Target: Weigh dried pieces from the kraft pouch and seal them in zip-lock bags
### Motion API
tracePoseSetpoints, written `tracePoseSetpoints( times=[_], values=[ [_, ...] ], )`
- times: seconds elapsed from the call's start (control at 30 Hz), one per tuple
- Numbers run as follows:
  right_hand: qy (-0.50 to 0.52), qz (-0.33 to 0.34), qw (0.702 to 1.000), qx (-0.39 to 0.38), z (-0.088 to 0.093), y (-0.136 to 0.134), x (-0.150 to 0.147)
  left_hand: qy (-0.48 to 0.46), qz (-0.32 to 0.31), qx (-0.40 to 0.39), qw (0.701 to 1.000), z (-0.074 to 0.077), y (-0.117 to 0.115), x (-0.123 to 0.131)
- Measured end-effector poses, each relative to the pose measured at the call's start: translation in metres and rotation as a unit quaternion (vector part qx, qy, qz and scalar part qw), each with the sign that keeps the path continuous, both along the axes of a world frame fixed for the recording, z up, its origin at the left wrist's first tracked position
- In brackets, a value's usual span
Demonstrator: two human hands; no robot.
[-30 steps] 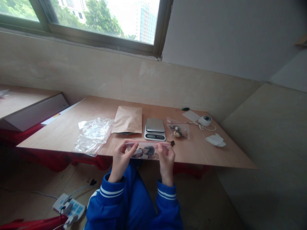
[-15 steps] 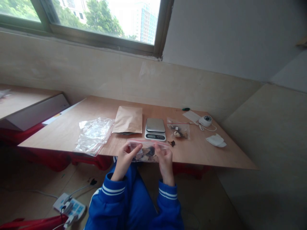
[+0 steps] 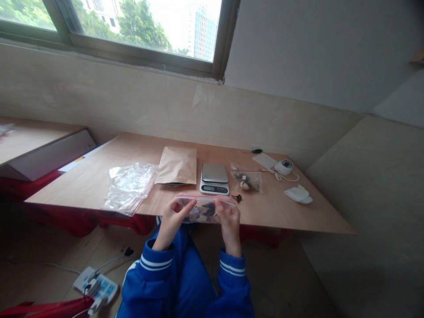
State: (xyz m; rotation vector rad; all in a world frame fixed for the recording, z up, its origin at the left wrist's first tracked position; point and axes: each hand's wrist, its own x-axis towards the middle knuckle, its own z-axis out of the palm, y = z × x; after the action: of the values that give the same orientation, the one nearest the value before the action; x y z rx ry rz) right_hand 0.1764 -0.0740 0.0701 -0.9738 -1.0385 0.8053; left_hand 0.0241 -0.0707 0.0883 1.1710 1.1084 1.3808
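Both my hands hold a clear zip bag (image 3: 202, 208) with a red seal strip, just over the near edge of the wooden table (image 3: 99, 181). Dark and pale pieces sit inside it. My left hand (image 3: 172, 217) pinches the bag's left top edge. The bag's right top edge is pinched by my right hand (image 3: 228, 217). Behind the bag stands a small digital scale (image 3: 214, 178). A second filled zip bag (image 3: 246, 179) lies to the right of the scale, with a small dark piece (image 3: 236, 198) loose on the table beside my right hand.
A brown paper pouch (image 3: 176, 166) and a pile of empty clear bags (image 3: 130, 185) lie left of the scale. At the right are a white round device with cord (image 3: 283, 167), a white card (image 3: 264, 160) and crumpled white paper (image 3: 298, 194). A power strip (image 3: 96, 287) lies on the floor.
My hands have slid closer together along the bag's top edge, and the bag has risen slightly toward the scale.
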Motion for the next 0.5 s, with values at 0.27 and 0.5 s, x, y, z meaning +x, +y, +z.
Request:
tracePoseSetpoints(
  times=[0.27,0.5],
  values=[
    [-0.04,-0.016,0.998,0.035,0.0044,-0.0015,-0.0016,0.018,0.01,0.042,0.999,0.0004,-0.0006,-0.0007],
    [-0.005,-0.009,0.999,0.038,0.0026,-0.0016,-0.0067,-0.011,0.051,0.038,0.998,-0.001,-0.0034,0.0028]
  ],
)
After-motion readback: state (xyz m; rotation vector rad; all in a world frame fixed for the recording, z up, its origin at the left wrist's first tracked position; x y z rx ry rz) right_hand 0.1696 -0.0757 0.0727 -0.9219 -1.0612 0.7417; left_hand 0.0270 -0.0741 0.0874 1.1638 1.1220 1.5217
